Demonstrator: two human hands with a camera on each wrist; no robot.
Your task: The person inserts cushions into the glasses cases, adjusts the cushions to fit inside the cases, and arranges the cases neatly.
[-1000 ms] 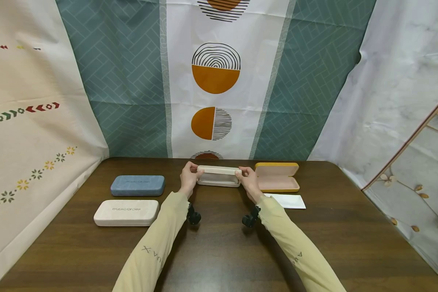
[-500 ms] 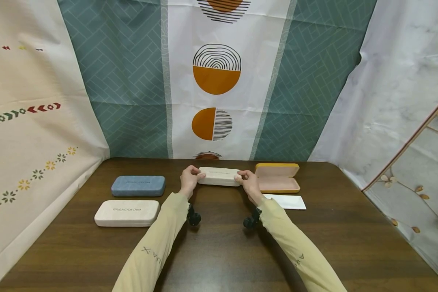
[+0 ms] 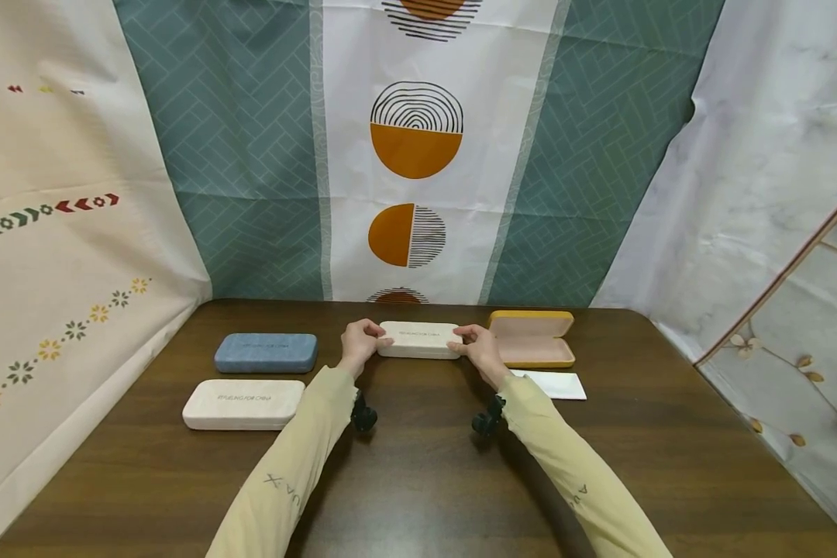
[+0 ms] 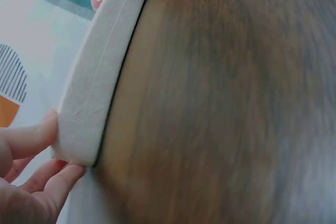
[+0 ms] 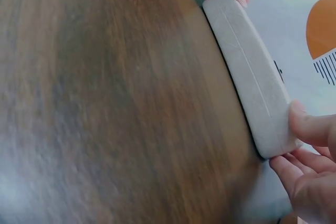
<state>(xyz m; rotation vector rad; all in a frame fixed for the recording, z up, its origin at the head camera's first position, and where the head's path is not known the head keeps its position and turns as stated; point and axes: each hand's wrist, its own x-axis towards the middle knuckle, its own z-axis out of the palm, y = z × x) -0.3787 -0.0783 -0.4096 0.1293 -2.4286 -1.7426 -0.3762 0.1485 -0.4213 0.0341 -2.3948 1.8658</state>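
A closed white glasses case with small lettering on its lid lies near the back of the table, between my two hands. My left hand holds its left end, the thumb at the front and the fingers round the end. At the opposite end my right hand grips it the same way. The wrist views show the case's seam pressed together along the long side, with fingertips low against the end near the tabletop.
On the left lie a blue glasses case and a second white case, both closed. An orange case stands open to the right, with a folded white cloth before it. A patterned curtain hangs behind the table.
The lid of the middle white case was up a second ago, showing its inside, and has come down. Both hands have stayed at its ends, shifting only slightly.
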